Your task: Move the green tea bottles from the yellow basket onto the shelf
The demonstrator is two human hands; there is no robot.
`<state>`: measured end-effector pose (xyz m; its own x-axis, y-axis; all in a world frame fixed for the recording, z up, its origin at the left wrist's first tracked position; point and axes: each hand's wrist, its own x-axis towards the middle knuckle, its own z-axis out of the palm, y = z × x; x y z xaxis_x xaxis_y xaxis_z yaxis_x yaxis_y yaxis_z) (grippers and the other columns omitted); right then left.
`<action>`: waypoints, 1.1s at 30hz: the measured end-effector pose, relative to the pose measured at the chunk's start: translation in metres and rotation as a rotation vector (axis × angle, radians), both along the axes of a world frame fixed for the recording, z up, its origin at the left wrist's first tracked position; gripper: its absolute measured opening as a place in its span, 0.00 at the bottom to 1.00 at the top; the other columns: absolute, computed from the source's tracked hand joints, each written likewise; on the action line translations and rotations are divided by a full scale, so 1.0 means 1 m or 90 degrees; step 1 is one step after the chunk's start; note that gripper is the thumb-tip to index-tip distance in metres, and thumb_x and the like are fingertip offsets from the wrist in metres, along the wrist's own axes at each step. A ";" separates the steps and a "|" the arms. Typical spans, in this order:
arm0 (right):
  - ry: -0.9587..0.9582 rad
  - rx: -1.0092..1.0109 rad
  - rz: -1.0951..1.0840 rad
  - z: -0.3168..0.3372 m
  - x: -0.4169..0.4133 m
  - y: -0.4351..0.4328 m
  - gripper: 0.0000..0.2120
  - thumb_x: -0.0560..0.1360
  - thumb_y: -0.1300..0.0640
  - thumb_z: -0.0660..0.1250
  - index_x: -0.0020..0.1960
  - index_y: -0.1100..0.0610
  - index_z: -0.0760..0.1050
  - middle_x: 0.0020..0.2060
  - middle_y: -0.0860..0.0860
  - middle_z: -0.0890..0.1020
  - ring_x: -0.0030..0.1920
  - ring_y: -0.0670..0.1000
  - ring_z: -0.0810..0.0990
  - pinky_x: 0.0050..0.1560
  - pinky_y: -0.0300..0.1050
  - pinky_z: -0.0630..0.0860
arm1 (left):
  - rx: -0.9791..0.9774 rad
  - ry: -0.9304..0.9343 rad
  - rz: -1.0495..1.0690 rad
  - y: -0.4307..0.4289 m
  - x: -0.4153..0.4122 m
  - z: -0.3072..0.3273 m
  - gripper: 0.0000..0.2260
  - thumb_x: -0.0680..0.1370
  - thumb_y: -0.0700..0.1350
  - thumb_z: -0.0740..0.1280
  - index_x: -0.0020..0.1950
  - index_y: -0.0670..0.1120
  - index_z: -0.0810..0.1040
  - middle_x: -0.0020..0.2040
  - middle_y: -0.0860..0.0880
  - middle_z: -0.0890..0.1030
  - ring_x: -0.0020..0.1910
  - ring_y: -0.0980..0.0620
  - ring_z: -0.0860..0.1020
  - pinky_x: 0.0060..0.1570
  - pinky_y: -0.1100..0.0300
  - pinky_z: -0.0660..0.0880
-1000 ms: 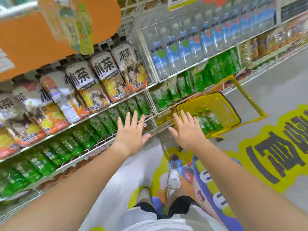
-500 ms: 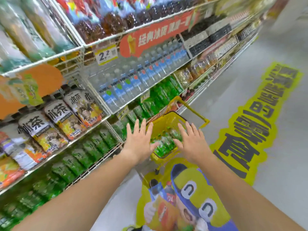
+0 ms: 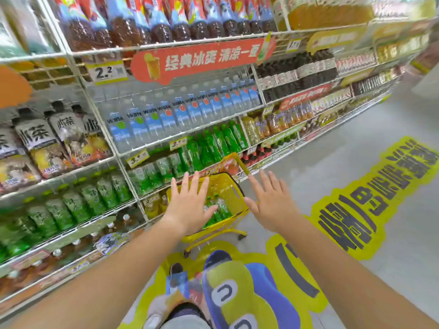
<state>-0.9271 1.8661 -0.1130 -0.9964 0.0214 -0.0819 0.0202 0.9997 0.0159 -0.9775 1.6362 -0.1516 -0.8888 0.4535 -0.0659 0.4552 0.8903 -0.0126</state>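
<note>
Shop aisle [image 3: 332, 186] — green tea bottles [image 3: 222, 208] in yellow basket [image 3: 229, 186] below spread, empty fingers [image 3: 196, 186].

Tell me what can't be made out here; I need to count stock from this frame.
1. Green tea bottles in the yellow basket: head view, the left hand covers some, so no count.
2. Price tag under the water bottles: head view, small digit blurred.
3. Lowest shelf's bottles: head view, motion blur, labels unreadable.

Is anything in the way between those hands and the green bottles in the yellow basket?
Nothing visible. The yellow basket is open-topped, its handle raised at the far side. The left hand hovers over the green tea bottles; the right hand beside its right rim.
</note>
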 end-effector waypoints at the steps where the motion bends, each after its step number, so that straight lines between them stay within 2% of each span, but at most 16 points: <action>1: -0.005 0.005 0.016 0.002 -0.006 0.004 0.39 0.79 0.34 0.37 0.74 0.57 0.68 0.71 0.63 0.70 0.70 0.66 0.69 0.66 0.64 0.68 | 0.005 -0.006 0.016 0.004 0.000 -0.001 0.38 0.80 0.70 0.44 0.83 0.48 0.43 0.83 0.42 0.47 0.81 0.36 0.46 0.75 0.31 0.46; 3: -0.020 0.029 0.058 0.002 -0.021 0.009 0.43 0.75 0.32 0.29 0.79 0.54 0.58 0.76 0.61 0.62 0.76 0.63 0.60 0.72 0.62 0.59 | 0.009 -0.020 0.045 0.008 -0.003 -0.005 0.39 0.79 0.70 0.43 0.83 0.48 0.43 0.83 0.42 0.46 0.81 0.37 0.45 0.75 0.31 0.47; 5: -0.041 0.047 0.093 -0.006 -0.040 0.014 0.43 0.73 0.32 0.29 0.80 0.52 0.51 0.79 0.59 0.54 0.78 0.61 0.52 0.74 0.60 0.52 | 0.014 -0.039 0.070 0.012 -0.012 -0.011 0.39 0.80 0.70 0.44 0.83 0.48 0.42 0.83 0.42 0.45 0.81 0.38 0.45 0.75 0.32 0.46; 9: -0.071 0.059 0.117 -0.035 -0.085 0.021 0.44 0.76 0.32 0.29 0.78 0.55 0.61 0.75 0.62 0.64 0.75 0.65 0.61 0.71 0.63 0.61 | 0.030 -0.069 0.120 0.012 -0.039 -0.037 0.38 0.80 0.69 0.44 0.83 0.48 0.43 0.83 0.42 0.45 0.81 0.38 0.44 0.76 0.34 0.46; 15: -0.135 0.068 0.183 -0.095 -0.154 0.026 0.42 0.77 0.33 0.31 0.77 0.57 0.63 0.74 0.63 0.65 0.74 0.66 0.63 0.71 0.63 0.63 | 0.022 -0.116 0.210 0.013 -0.089 -0.093 0.38 0.80 0.69 0.41 0.83 0.47 0.43 0.82 0.40 0.44 0.81 0.37 0.45 0.76 0.33 0.48; 17: -0.176 0.069 0.205 -0.120 -0.176 0.027 0.42 0.76 0.32 0.33 0.78 0.56 0.60 0.76 0.62 0.62 0.75 0.65 0.60 0.72 0.63 0.61 | 0.026 -0.147 0.240 0.012 -0.107 -0.113 0.38 0.80 0.69 0.42 0.83 0.47 0.42 0.82 0.39 0.44 0.81 0.37 0.45 0.76 0.33 0.48; 20: -0.203 0.071 0.239 -0.157 -0.208 0.030 0.47 0.71 0.30 0.26 0.80 0.54 0.52 0.78 0.60 0.55 0.78 0.62 0.53 0.75 0.60 0.54 | 0.016 -0.176 0.276 0.015 -0.133 -0.145 0.38 0.81 0.68 0.43 0.83 0.46 0.43 0.82 0.38 0.44 0.81 0.36 0.45 0.76 0.33 0.48; 24: -0.257 0.070 0.255 -0.209 -0.242 0.032 0.46 0.67 0.34 0.26 0.81 0.52 0.43 0.80 0.58 0.48 0.79 0.60 0.46 0.76 0.57 0.49 | -0.026 -0.199 0.293 0.026 -0.158 -0.194 0.36 0.82 0.66 0.47 0.83 0.46 0.44 0.82 0.38 0.45 0.81 0.36 0.45 0.74 0.32 0.41; 26: -0.289 0.070 0.253 -0.241 -0.255 0.033 0.45 0.69 0.34 0.29 0.81 0.52 0.47 0.79 0.59 0.52 0.78 0.62 0.50 0.76 0.59 0.52 | -0.032 -0.213 0.304 0.034 -0.165 -0.225 0.36 0.82 0.66 0.48 0.83 0.47 0.45 0.82 0.38 0.46 0.81 0.36 0.45 0.74 0.32 0.40; 29: -0.312 0.043 0.260 -0.296 -0.273 0.035 0.40 0.77 0.34 0.39 0.76 0.58 0.65 0.73 0.64 0.67 0.72 0.67 0.66 0.67 0.66 0.68 | -0.036 -0.250 0.332 0.046 -0.172 -0.276 0.36 0.82 0.66 0.47 0.83 0.47 0.43 0.82 0.40 0.45 0.81 0.37 0.45 0.76 0.34 0.48; 30: -0.324 0.047 0.267 -0.316 -0.277 0.038 0.41 0.77 0.33 0.36 0.76 0.58 0.65 0.73 0.64 0.67 0.72 0.67 0.66 0.68 0.66 0.68 | -0.038 -0.272 0.339 0.050 -0.172 -0.294 0.36 0.82 0.66 0.47 0.83 0.47 0.41 0.82 0.40 0.43 0.81 0.37 0.44 0.76 0.35 0.48; 33: -0.313 0.062 0.320 -0.375 -0.285 0.048 0.43 0.75 0.32 0.28 0.79 0.55 0.55 0.77 0.61 0.60 0.76 0.64 0.59 0.72 0.62 0.60 | -0.036 -0.322 0.355 0.060 -0.172 -0.350 0.37 0.82 0.66 0.47 0.82 0.47 0.39 0.82 0.40 0.42 0.81 0.38 0.44 0.77 0.37 0.50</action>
